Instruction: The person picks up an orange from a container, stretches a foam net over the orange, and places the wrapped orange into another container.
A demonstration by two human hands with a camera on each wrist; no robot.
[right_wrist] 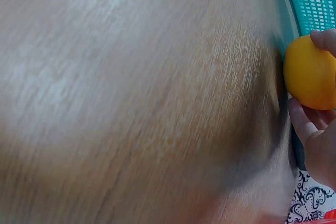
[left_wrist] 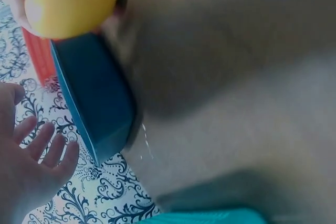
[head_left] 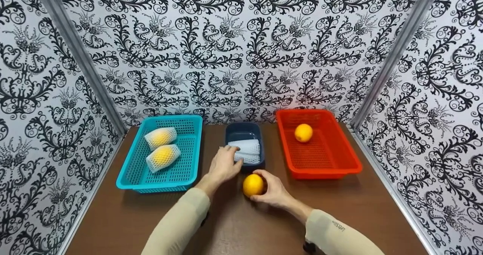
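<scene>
My right hand [head_left: 274, 190] grips an orange [head_left: 253, 186] between thumb and fingers, just in front of a small dark blue bin [head_left: 244, 126]. The same orange [right_wrist: 310, 74] appears at the right edge of the right wrist view, with fingers around its side. My left hand [head_left: 225, 162] reaches over the bin's left rim, fingertips at the white foam net sleeves [head_left: 247, 147] lying inside; whether they touch is unclear. In the left wrist view, the left hand [left_wrist: 37, 153] has its fingers loosely spread beside the blue bin [left_wrist: 94, 93], with nothing visible in its grasp.
To the left, a turquoise basket [head_left: 190, 164] contains two fruits in foam nets [head_left: 163, 157]. On the right is a red basket [head_left: 320, 160] with one bare orange [head_left: 303, 133]. All stand on a brown table [head_left: 241, 228] enclosed by patterned walls [head_left: 234, 59].
</scene>
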